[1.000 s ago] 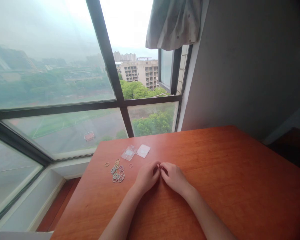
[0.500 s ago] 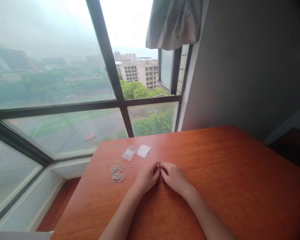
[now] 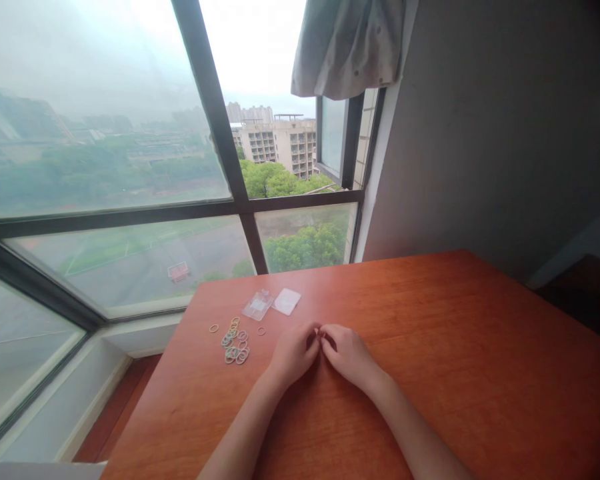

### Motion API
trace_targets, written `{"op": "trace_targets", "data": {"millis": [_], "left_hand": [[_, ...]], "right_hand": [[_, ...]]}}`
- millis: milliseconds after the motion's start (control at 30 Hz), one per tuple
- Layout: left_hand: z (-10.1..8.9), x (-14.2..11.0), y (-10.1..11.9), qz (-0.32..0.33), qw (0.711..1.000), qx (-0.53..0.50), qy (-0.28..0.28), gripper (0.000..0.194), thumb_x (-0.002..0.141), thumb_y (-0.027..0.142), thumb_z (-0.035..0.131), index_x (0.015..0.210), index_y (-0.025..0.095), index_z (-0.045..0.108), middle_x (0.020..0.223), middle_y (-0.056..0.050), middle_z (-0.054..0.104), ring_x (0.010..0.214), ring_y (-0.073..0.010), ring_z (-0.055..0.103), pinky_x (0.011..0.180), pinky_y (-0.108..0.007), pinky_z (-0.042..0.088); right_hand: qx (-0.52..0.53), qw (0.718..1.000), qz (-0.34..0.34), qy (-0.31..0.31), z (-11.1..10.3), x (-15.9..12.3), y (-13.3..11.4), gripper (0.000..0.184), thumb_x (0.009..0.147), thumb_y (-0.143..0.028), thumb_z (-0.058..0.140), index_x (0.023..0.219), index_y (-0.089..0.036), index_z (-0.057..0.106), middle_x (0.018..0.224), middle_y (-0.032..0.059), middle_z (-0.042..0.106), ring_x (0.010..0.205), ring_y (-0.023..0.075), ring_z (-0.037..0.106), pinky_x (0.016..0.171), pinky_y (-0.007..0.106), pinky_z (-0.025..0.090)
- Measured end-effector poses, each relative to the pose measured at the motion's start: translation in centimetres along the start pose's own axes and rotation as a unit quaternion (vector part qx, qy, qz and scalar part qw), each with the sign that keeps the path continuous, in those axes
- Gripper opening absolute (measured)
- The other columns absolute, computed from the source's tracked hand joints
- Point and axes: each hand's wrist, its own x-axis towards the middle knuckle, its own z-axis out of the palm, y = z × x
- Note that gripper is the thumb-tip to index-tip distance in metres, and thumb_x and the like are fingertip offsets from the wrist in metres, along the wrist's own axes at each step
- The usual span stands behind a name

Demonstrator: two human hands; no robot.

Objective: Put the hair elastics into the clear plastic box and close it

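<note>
My left hand [image 3: 296,348] and my right hand [image 3: 346,350] meet over the middle of the wooden table [image 3: 455,373], fingertips pinched together. Whatever sits between the fingertips is too small and too covered to name. To the left of my hands lies a loose cluster of pale hair ties [image 3: 237,341], thin rings in yellowish, greenish and purplish tones. One yellowish ring [image 3: 214,329] lies apart on the left, and one pinkish ring [image 3: 261,331] lies nearer my left hand.
Behind the rings stands a clear plastic box [image 3: 258,305], with a whitish square lid or card [image 3: 287,301] beside it. The window frame [image 3: 245,207] borders the table's far left side. A grey wall [image 3: 480,147] rises behind on the right, and a curtain [image 3: 347,50] hangs above.
</note>
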Motion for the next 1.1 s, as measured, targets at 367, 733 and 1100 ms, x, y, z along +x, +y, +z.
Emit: {"op": "trace_targets", "data": {"millis": [367, 733, 1100], "left_hand": [[-0.1, 0.0, 0.2, 0.008, 1.000, -0.003, -0.004, 0.019, 0.084, 0.018, 0.048, 0.095, 0.021, 0.063, 0.089, -0.004, 0.070, 0.079, -0.0174, 0.063, 0.070, -0.026, 0.046], [-10.0, -2.2, -8.1, -0.270, 0.901, 0.098, 0.325, 0.030, 0.082, 0.037, 0.050, 0.098, 0.020, 0.069, 0.093, -0.005, 0.070, 0.085, -0.0223, 0.065, 0.078, -0.032, 0.049], [-8.9, -2.0, -10.9, -0.186, 0.951, 0.061, 0.238, 0.044, 0.078, 0.045, 0.052, 0.109, 0.016, 0.064, 0.120, -0.011, 0.059, 0.112, -0.0266, 0.058, 0.090, -0.036, 0.051]], "right_hand": [[-0.004, 1.000, 0.004, -0.001, -0.2, 0.0, -0.2, 0.020, 0.088, -0.015, 0.047, 0.092, -0.021, 0.065, 0.092, 0.0041, 0.071, 0.085, 0.0178, 0.064, 0.075, 0.025, 0.044], [0.007, 1.000, 0.013, 0.003, 0.1, 0.1, -0.1, 0.021, 0.089, -0.018, 0.048, 0.094, -0.021, 0.068, 0.094, 0.0042, 0.072, 0.088, 0.0175, 0.065, 0.079, 0.025, 0.045], [0.001, 1.000, 0.018, 0.008, 0.0, 0.2, -0.4, 0.020, 0.088, -0.017, 0.049, 0.093, -0.022, 0.069, 0.093, 0.0032, 0.072, 0.086, 0.0175, 0.066, 0.076, 0.025, 0.044]]}}
